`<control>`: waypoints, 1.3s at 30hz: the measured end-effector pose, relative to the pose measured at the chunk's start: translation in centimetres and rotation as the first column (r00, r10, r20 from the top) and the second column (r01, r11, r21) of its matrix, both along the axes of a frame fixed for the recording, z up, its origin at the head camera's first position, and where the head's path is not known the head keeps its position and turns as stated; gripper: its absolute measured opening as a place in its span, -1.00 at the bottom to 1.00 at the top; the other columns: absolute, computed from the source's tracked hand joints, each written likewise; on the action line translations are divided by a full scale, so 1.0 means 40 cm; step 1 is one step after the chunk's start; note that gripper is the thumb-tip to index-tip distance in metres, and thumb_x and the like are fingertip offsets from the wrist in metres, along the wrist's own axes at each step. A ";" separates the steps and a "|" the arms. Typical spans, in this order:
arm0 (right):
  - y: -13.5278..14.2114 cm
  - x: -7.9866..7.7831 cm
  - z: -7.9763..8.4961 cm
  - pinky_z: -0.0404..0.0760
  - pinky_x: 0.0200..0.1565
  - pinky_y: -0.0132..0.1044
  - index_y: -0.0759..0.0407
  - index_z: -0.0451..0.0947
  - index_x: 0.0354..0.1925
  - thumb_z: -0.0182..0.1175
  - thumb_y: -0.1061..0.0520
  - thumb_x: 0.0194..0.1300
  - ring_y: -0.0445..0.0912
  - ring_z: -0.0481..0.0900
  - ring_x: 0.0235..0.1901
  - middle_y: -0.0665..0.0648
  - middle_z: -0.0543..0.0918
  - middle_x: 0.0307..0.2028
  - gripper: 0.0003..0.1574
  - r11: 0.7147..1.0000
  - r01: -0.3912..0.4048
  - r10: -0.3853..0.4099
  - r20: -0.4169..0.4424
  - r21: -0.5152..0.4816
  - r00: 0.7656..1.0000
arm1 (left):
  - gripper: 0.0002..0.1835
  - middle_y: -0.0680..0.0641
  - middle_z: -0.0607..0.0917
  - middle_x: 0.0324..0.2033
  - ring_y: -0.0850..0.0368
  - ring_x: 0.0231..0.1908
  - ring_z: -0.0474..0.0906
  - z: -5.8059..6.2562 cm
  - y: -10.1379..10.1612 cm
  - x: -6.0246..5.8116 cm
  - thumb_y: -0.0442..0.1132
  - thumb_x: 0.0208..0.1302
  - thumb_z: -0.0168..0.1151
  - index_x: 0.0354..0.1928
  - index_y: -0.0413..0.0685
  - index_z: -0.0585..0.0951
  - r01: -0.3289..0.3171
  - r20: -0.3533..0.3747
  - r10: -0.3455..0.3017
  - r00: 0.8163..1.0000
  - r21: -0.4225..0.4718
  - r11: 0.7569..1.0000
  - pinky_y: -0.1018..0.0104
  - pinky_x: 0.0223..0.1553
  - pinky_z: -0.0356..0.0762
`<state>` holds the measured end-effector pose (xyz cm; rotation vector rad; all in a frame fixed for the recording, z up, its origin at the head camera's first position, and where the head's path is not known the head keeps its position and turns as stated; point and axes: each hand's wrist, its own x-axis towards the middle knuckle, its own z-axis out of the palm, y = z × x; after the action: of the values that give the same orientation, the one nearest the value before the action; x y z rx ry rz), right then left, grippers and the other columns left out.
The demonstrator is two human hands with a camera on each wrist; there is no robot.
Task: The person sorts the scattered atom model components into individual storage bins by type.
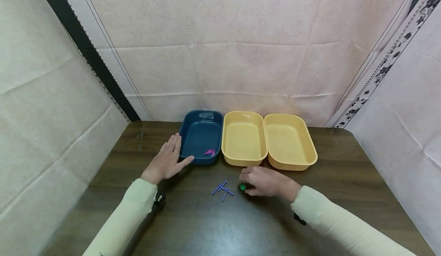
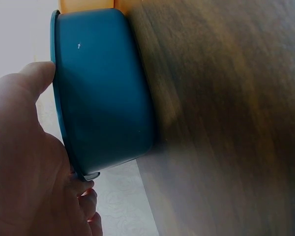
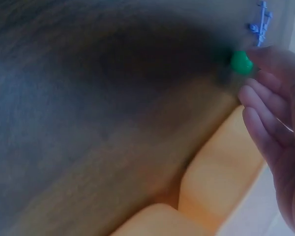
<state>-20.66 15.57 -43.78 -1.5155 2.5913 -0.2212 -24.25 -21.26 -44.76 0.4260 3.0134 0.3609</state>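
Along the left rim of a dark blue tray [image 1: 201, 131], my left hand [image 1: 166, 160] rests with its fingers straight and the thumb spread toward the near edge. The left wrist view shows that thumb touching the rim of the tray [image 2: 103, 93]. Two small magenta pieces [image 1: 209, 152] lie inside the tray. My right hand [image 1: 265, 181] is low over the table, its fingertips pinching a small green ball [image 1: 242, 187]. In the right wrist view the green ball [image 3: 241, 63] sits at the fingertips. Several thin purple sticks [image 1: 222, 189] lie in a loose cluster left of that hand.
Two yellow trays, a middle one [image 1: 244, 137] and a right one [image 1: 291, 141], stand side by side right of the blue tray. All three are near the back of the brown wooden table [image 1: 193, 225]. Pale cloth [image 1: 234, 72] hangs behind and at both sides.
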 end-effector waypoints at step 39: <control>0.032 -0.049 0.149 0.58 -0.31 -0.49 0.05 0.63 -0.37 0.46 0.24 0.21 -0.26 0.51 -0.39 -0.01 0.64 -0.40 -0.83 0.993 0.053 -0.057 -0.033 -0.108 0.998 | 0.15 -0.33 -0.14 0.70 -0.38 0.68 -0.20 -0.001 0.001 0.003 0.45 0.51 -0.08 0.67 -0.35 -0.14 0.002 -0.012 -0.002 1.000 0.022 1.000 -0.28 0.67 -0.13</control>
<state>-22.62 16.85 -37.82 -1.4964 2.6917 -0.3476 -24.14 -21.22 -44.80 0.4345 3.0235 0.3927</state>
